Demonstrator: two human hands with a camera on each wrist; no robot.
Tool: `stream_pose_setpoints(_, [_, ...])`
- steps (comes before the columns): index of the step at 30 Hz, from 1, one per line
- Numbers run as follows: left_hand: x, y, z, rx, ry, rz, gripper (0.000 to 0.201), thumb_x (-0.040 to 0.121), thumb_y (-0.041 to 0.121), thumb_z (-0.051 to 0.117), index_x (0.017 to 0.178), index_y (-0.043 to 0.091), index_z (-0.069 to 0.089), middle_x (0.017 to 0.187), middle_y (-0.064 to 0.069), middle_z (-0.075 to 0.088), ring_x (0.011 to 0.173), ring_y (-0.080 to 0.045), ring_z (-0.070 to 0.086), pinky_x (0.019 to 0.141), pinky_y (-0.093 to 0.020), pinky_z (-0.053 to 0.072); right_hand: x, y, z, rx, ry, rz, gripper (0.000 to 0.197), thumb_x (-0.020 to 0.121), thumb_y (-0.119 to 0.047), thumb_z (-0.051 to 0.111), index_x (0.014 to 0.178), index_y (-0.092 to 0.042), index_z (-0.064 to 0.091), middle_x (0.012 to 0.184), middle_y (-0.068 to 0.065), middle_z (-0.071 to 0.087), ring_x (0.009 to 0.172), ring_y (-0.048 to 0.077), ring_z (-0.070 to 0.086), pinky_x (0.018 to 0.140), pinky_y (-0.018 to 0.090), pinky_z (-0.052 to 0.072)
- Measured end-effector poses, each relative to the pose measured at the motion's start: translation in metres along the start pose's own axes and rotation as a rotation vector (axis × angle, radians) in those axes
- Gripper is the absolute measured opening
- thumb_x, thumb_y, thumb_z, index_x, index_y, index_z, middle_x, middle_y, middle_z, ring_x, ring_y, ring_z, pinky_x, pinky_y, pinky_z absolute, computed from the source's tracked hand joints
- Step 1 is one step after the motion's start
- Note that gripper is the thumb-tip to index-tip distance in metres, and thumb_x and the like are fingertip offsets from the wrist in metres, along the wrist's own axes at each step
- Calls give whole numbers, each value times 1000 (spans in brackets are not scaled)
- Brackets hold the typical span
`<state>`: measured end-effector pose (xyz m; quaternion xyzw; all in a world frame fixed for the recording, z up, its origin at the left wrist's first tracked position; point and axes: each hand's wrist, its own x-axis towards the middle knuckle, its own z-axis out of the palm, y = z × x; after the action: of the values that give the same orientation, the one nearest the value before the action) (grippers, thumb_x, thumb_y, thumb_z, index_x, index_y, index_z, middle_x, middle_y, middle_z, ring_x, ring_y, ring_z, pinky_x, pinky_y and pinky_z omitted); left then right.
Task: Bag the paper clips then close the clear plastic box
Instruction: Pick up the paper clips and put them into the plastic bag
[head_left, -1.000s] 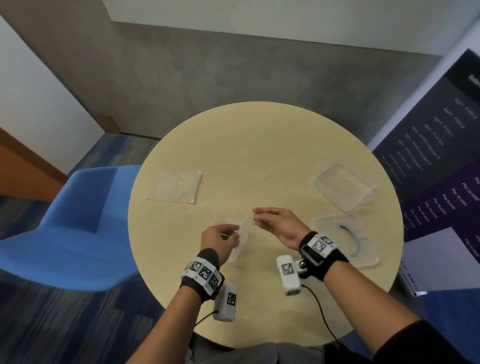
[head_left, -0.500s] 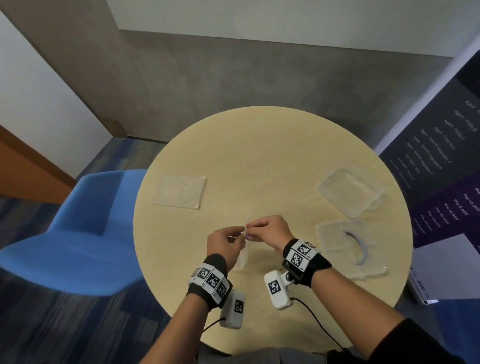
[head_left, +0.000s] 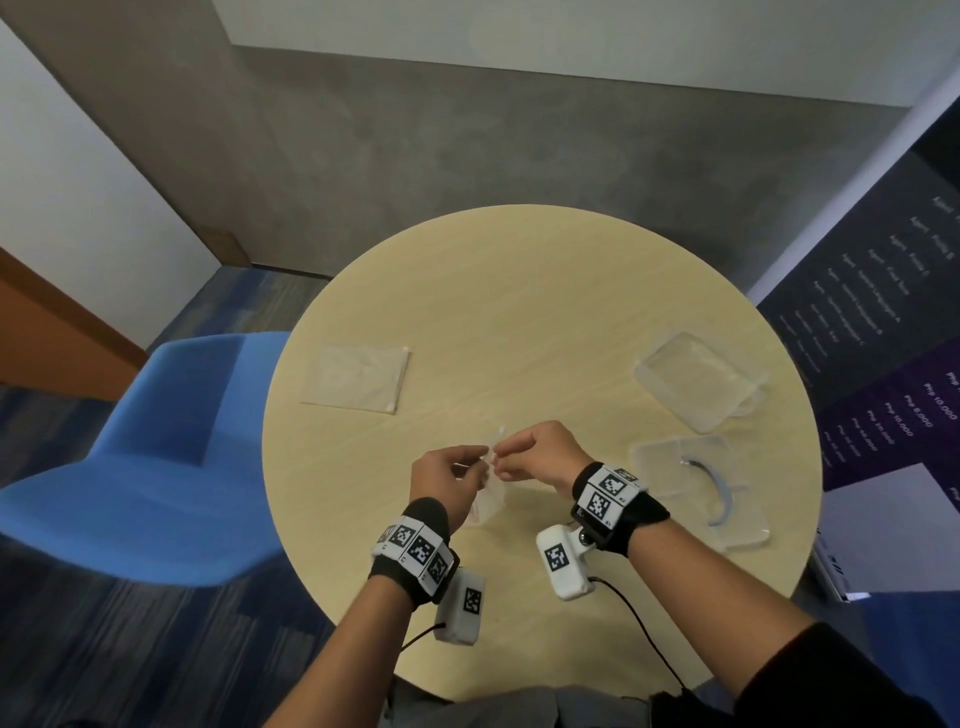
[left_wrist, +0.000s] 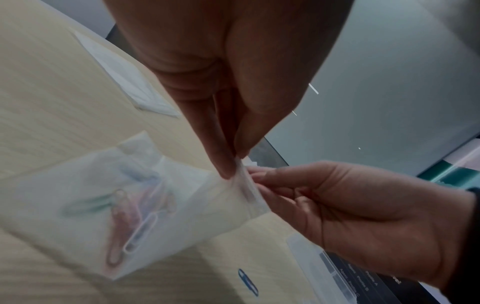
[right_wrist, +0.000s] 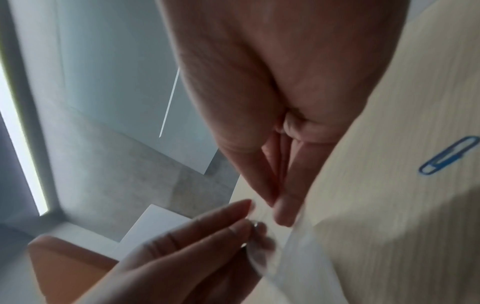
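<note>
Small clear bag of paper clips held above the round table, the plastic box lying open at the right

The bag (left_wrist: 145, 207) is translucent, pinched at its top edge by both hands, hanging tilted; inside it lie several paper clips (left_wrist: 130, 218), green, pink and white; one blue paper clip (right_wrist: 448, 155) lies loose on the tabletop; the clear plastic box base (head_left: 698, 493) sits near the right edge, its lid (head_left: 698, 379) lying apart just beyond it

Two hands are showing, the left hand (head_left: 448, 480) and the right hand (head_left: 540, 451). Two clear bags are lying in view: one held bag (left_wrist: 145, 207) (several paper clips (left_wrist: 124, 214) inside, too blurred for counting) and one spare bag (head_left: 358, 378). One loose blue paper clip (right_wrist: 449, 155) is lying on the table.
</note>
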<state>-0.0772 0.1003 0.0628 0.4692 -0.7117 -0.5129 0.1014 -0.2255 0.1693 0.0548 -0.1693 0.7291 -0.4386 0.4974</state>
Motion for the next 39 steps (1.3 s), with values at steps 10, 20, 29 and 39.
stream_pose_setpoints(10, [5,-15,-25,-43,95,-73,23,88,13,66,109,16,75,75,5,74,78,-18,74,79,-28,58,10,37,-49,-635,270,-135,13,70,-14,83,81,-13,78,74,1,73,69,14,68,69,23,57])
stream_pose_setpoints(20, [3,-17,-23,-49,20,-68,21,88,13,65,105,20,76,86,-2,77,75,-19,75,83,-38,61,-6,56,-42,-732,52,-120,12,81,-26,74,71,-20,69,63,-8,60,62,9,54,68,25,47])
stream_pose_setpoints(29, [1,-3,-16,-32,-86,10,22,90,12,62,105,20,76,87,-6,77,80,-20,75,83,-33,59,-23,5,-7,-473,34,-547,6,84,-25,73,82,-20,72,76,-7,65,63,6,55,64,22,51])
stream_pose_setpoints(39, [-1,-8,-25,-56,-137,9,21,91,13,62,107,19,75,92,-8,77,87,-20,75,89,-35,58,-23,-2,-9,-603,20,-671,10,87,-24,70,88,-17,77,81,-4,68,68,9,60,63,19,49])
